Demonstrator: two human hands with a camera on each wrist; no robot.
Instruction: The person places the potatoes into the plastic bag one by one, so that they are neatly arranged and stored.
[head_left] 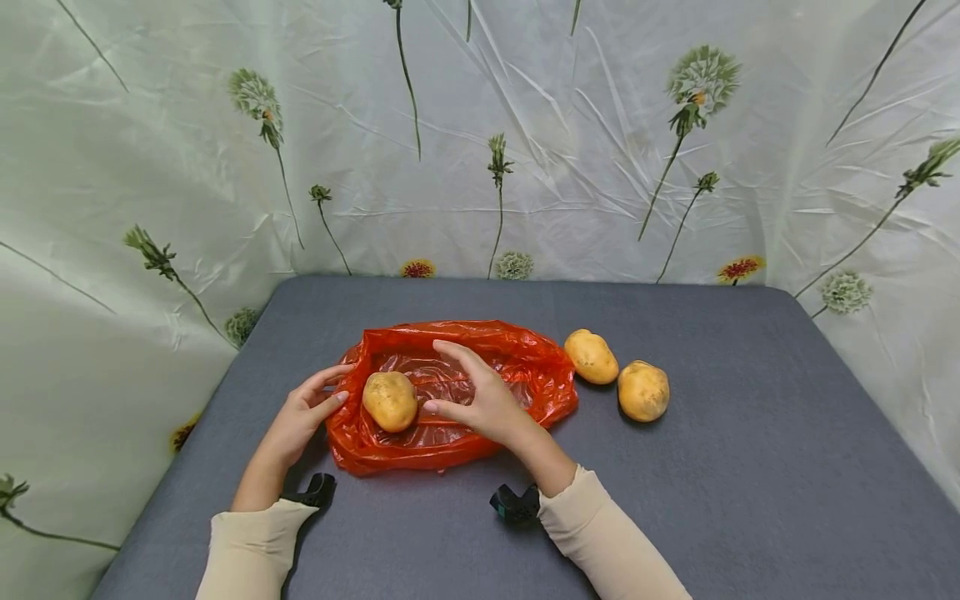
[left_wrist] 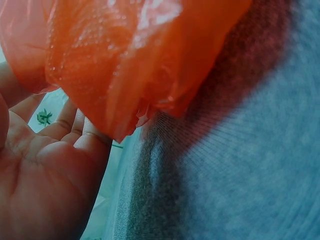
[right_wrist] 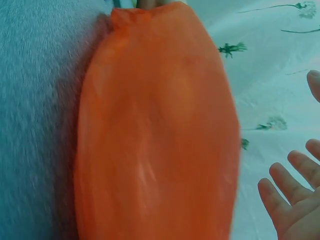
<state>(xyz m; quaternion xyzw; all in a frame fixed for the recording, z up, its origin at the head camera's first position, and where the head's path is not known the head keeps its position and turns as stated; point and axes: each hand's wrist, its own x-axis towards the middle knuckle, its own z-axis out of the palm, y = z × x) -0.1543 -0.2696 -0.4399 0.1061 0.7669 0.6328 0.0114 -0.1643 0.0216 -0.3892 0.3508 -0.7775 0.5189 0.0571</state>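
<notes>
A red plastic bag (head_left: 450,454) lies spread open on the grey surface. Inside its left part sits one potato (head_left: 390,402). Two more potatoes rest just right of the bag, one (head_left: 592,357) against its edge and the other (head_left: 643,391) a little farther right. At the bag's left end, my left hand (head_left: 303,417) touches the plastic with loosely bent fingers; in the left wrist view its palm faces the bag. Above the bag's opening hovers my right hand (head_left: 483,400), thumb and fingers spread apart, holding nothing, just right of the potato inside.
The grey surface (head_left: 720,492) reaches back to a pale curtain (head_left: 570,150) printed with flowers, which also hangs along both sides. Dark wrist devices show below the hands, one (head_left: 318,490) at the left and one (head_left: 516,503) at the right.
</notes>
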